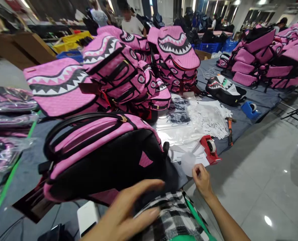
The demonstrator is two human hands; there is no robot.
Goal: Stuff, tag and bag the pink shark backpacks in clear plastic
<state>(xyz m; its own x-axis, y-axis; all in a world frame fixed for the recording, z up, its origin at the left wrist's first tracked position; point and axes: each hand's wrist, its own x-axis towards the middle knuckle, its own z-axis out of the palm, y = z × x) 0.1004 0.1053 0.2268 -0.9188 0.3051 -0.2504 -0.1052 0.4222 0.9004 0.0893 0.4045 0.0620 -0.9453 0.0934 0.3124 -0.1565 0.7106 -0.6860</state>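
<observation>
My left hand [128, 214] is in the lower middle, blurred, its thumb and fingers apart with nothing between them. Just beyond it a pink and black bag [106, 157] lies on its side on the dark table cloth, its black face toward me and a dark tag [35, 204] hanging at its left end. To the right, my right hand [201, 179] is closed in a pinch at the edge of a round, whitish translucent piece [188, 163]. White papers [201, 157] and a red tape dispenser [210, 150] lie right behind that piece.
Pink shark-mouth bags [118, 67] are piled behind. Clear plastic bags [174, 124], an orange-handled tool [230, 132], a blue tape dispenser [250, 109] and a black bag [224, 90] lie to the right. A white device [87, 217] is near the front. Wrapped bags [10, 117] are at left; people stand far back.
</observation>
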